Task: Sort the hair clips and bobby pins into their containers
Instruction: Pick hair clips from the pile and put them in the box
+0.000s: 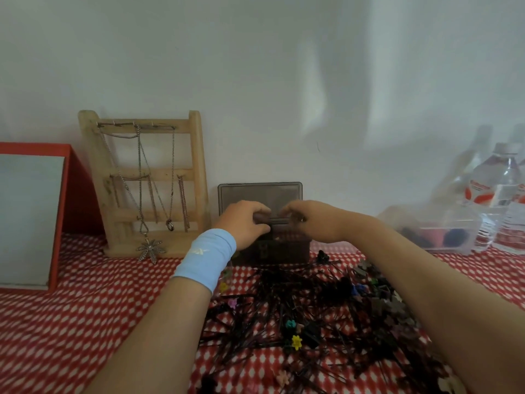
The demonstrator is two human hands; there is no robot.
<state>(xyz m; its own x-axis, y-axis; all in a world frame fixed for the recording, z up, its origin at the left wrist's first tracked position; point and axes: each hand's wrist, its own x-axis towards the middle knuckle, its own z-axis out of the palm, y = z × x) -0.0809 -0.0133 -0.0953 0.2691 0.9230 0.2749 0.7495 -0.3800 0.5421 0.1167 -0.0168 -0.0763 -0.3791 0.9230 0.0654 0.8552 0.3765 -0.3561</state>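
Observation:
A dark smoky plastic box (pixel 287 251) stands at the back of the table, its lid (pixel 260 193) raised upright against the wall. My left hand (pixel 244 221), with a light blue wristband, and my right hand (pixel 312 218) meet over the box's opening, fingers curled round a small dark piece between them. In front of the box lies a big heap of black bobby pins (pixel 284 308) mixed with small coloured flower clips, such as a yellow clip (pixel 297 341) and a teal clip (pixel 290 324).
A wooden jewellery stand (pixel 147 183) with hanging chains sits left of the box. A red-framed mirror (pixel 31 217) leans at far left. At the right stand a clear container (pixel 443 234) with dark items and water bottles (pixel 502 194). Red-and-white patterned cloth (pixel 99 308) covers the table.

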